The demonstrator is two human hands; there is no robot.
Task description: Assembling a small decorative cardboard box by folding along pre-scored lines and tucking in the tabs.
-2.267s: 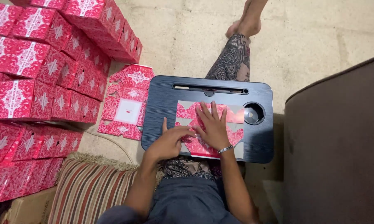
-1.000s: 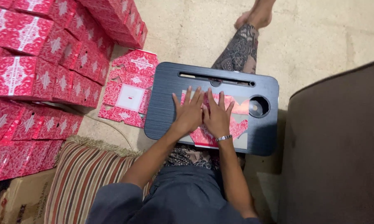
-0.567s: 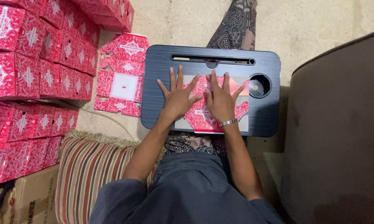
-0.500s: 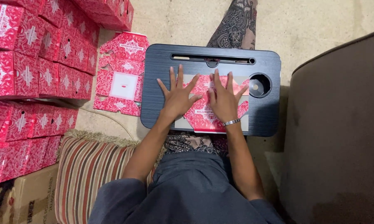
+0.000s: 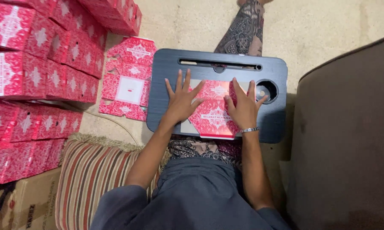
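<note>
Flat red cardboard box blank (image 5: 215, 111), printed with a white pattern, lying on the dark lap desk (image 5: 166, 64) across the person's legs, at its middle. Left hand (image 5: 181, 100) rests at the blank's left edge, partly on the desk; right hand (image 5: 244, 108) presses its right side. Fingers (image 5: 180, 81) of both hands spread apart and flat, gripping nothing. Thin card on smooth laminate could slide or crease off-line under uneven pressure, and the desk could tip on the legs. Left on the floor: another unfolded blank (image 5: 128, 79); far left, stacked finished red boxes (image 5: 34, 64). Near left, a striped woven cushion (image 5: 96, 179).
</note>
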